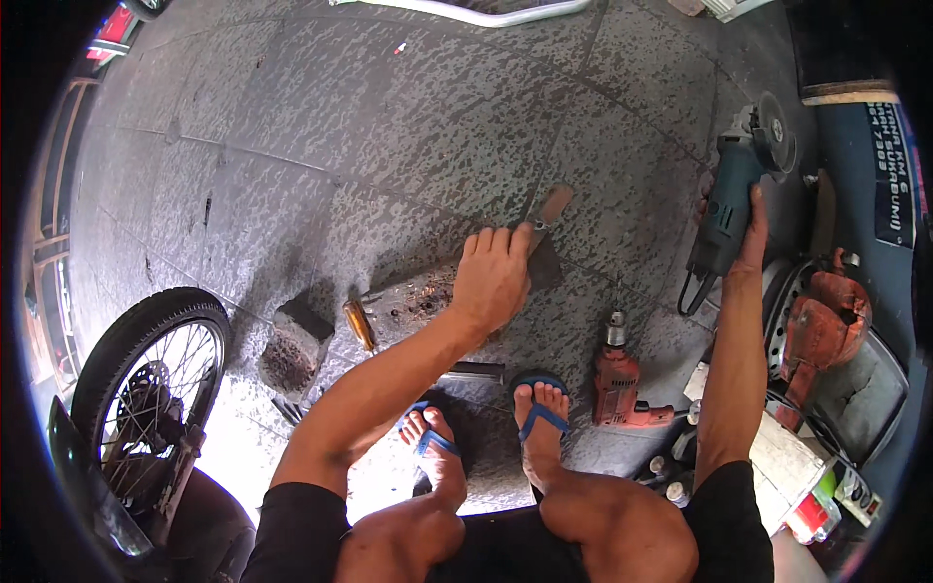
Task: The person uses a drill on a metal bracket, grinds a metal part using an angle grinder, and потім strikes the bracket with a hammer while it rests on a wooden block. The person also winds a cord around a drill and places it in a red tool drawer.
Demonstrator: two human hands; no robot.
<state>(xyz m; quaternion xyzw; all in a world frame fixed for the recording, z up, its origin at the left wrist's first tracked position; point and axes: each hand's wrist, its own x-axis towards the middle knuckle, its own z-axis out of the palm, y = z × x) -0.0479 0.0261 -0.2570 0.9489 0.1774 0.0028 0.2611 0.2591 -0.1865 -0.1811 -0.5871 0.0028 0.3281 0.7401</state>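
Note:
My right hand [755, 233] is wrapped round the body of a dark teal angle grinder [727, 209], raised at the right with its disc [776, 128] at the far end. My left hand [494, 277] is closed over a flat piece with a brownish end [555, 203] sticking out past the fingers; its kind is unclear, and the palm hides part of it. Under that hand lies a long, pitted block [418, 299] on the floor. An amber-handled tool [360, 325] rests against the block's left end.
A red drill [618, 384] lies right of my feet. Further right are a red power tool [826, 325] and a white box [782, 457]. A rough stone block [294, 350] sits left, near a motorcycle wheel [155, 374]. A white tube [476, 14] crosses the far floor.

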